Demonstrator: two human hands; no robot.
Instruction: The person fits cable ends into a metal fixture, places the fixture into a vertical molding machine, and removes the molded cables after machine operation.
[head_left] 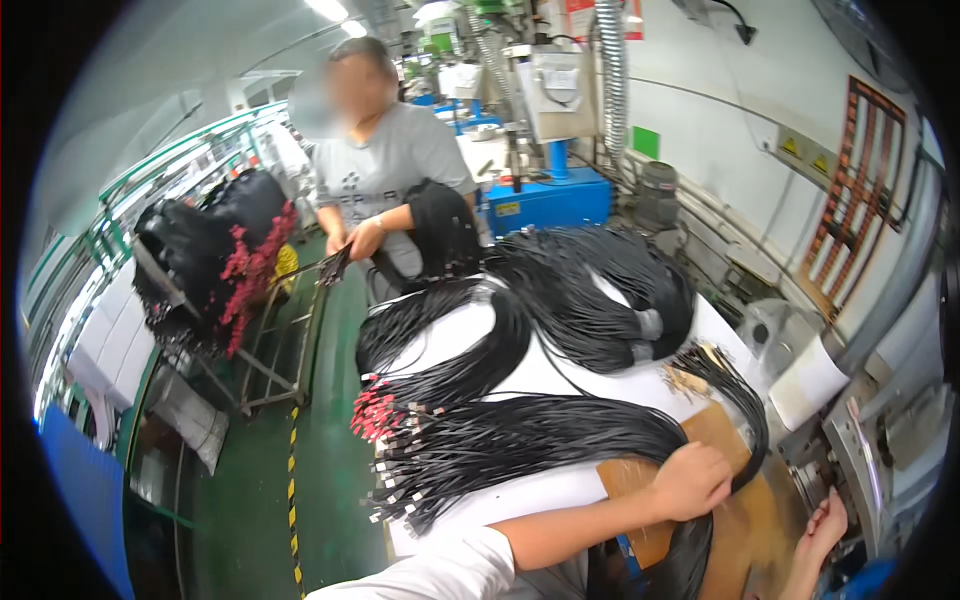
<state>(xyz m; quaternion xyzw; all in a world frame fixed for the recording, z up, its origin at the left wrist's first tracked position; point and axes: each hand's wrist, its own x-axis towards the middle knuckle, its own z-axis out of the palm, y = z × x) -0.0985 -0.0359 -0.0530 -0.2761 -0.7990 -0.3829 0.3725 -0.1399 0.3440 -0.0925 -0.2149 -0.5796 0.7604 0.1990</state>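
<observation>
My left hand (pixel 692 482) is closed round a bundle of black cables (pixel 560 425) at the near right of the white table. White connectors (pixel 400 490) tip the bundle's far left ends, and the cables hang down below my hand. My right hand (pixel 826 522) is beside a grey metal machine (pixel 850 455) at the right. Its fingers are curled together; anything they pinch is too small to make out. A thinner strand of black cables (pixel 752 400) curves from the table's right side toward my left hand.
More black cable coils (pixel 600 290) lie farther back on the white table (pixel 540 372), some with red ends (pixel 374 408). Brown boards (pixel 640 480) lie near my left hand. Across the table a person (pixel 390 170) handles cables. A rack with black cables (pixel 200 260) stands at the left.
</observation>
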